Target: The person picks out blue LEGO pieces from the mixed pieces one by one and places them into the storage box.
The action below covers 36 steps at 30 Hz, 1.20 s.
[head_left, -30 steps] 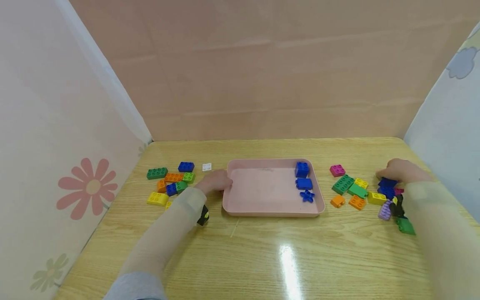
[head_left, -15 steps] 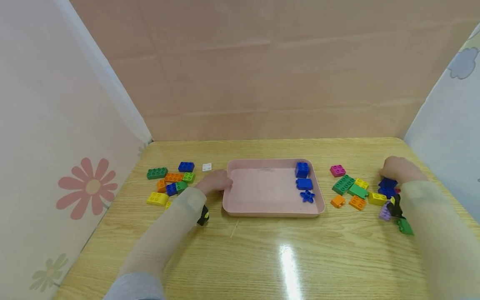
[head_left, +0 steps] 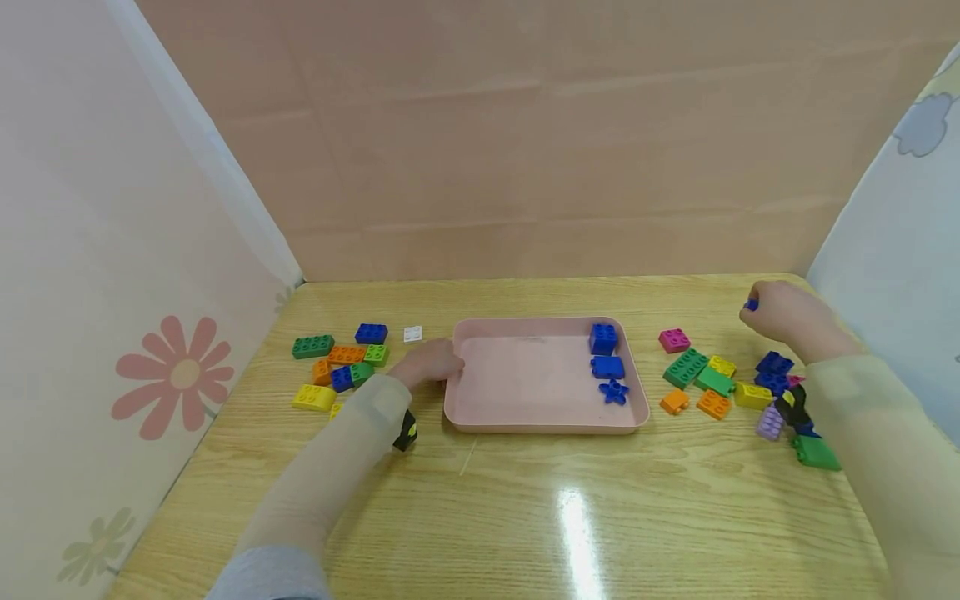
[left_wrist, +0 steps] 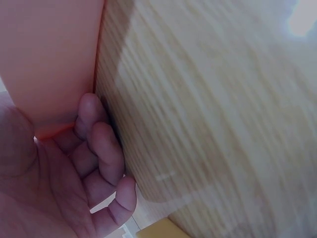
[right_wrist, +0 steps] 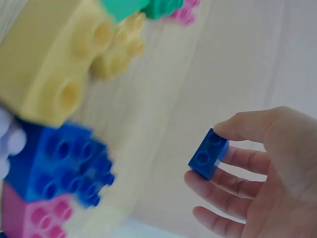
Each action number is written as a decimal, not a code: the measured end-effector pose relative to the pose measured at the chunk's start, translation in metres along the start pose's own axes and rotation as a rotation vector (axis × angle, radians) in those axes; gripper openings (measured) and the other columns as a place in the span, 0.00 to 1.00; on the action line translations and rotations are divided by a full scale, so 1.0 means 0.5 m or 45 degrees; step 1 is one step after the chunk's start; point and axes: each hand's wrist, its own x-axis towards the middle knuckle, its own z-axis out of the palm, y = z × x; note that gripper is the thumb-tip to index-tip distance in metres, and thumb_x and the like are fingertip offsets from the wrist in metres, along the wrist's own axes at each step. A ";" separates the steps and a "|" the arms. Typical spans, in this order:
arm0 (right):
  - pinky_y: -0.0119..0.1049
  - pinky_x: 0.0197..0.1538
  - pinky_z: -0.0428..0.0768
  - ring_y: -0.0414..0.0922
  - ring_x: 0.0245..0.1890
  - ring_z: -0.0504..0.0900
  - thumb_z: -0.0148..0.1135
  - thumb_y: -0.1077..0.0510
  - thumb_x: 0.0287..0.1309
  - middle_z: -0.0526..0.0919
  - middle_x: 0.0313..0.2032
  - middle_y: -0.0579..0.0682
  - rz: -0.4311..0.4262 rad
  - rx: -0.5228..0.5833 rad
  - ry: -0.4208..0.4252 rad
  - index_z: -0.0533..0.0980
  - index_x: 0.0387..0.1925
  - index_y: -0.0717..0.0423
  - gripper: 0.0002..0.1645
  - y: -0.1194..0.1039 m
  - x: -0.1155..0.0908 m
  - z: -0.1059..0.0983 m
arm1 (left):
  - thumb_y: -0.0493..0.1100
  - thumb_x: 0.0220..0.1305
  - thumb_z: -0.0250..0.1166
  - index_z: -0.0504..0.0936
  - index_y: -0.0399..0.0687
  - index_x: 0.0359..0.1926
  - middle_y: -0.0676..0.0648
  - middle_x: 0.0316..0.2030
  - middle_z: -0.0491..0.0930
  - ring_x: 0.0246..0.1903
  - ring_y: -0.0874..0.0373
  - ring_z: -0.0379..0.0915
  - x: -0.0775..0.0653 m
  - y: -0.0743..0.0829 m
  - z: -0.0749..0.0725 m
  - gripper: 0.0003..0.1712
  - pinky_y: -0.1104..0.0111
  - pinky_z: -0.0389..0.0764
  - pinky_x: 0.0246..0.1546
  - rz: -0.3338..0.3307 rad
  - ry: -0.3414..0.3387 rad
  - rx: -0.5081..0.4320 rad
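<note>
My left hand grips the left wall of a pink tray; the left wrist view shows the fingers curled against the tray's outer side. Inside the tray, along its right end, lie a tall blue brick, a flat-lying blue brick and a blue star-shaped piece. Raised over the table's right side, my right hand pinches a small two-stud blue brick between thumb and fingers. Beneath that hand are dark blue bricks, partly against a pink brick.
Right of the tray lie loose bricks, among them magenta, green, orange, yellow and purple. Another group left of it includes an orange brick and a white brick. Walls close the back and sides.
My right hand has risen from the dark blue bricks, upward and slightly left in the head view, with the small blue brick now visible in its fingers. The left hand stays on the tray.
</note>
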 end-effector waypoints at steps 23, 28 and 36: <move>0.45 0.30 0.79 0.47 0.26 0.76 0.64 0.57 0.59 0.75 0.33 0.54 -0.392 -0.074 0.135 0.75 0.41 0.65 0.15 -0.250 -0.059 -0.011 | 0.44 0.68 0.52 0.80 0.42 0.30 0.46 0.24 0.75 0.21 0.55 0.68 0.004 0.003 0.003 0.14 0.67 0.67 0.25 -0.024 -0.009 -0.028; 0.38 0.25 0.75 0.41 0.22 0.73 0.67 0.57 0.57 0.75 0.31 0.48 -0.563 -0.089 0.166 0.76 0.38 0.60 0.12 -0.283 -0.080 0.004 | 0.44 0.68 0.52 0.80 0.42 0.32 0.46 0.25 0.76 0.23 0.54 0.70 0.006 0.003 0.004 0.14 0.67 0.68 0.26 -0.040 -0.004 -0.018; 0.34 0.26 0.73 0.35 0.21 0.70 0.70 0.54 0.55 0.77 0.33 0.46 -0.753 -0.120 0.053 0.77 0.39 0.56 0.13 -0.315 -0.098 0.042 | 0.44 0.68 0.52 0.80 0.43 0.32 0.46 0.25 0.76 0.22 0.55 0.70 0.007 0.004 0.005 0.14 0.67 0.68 0.26 -0.033 -0.013 -0.009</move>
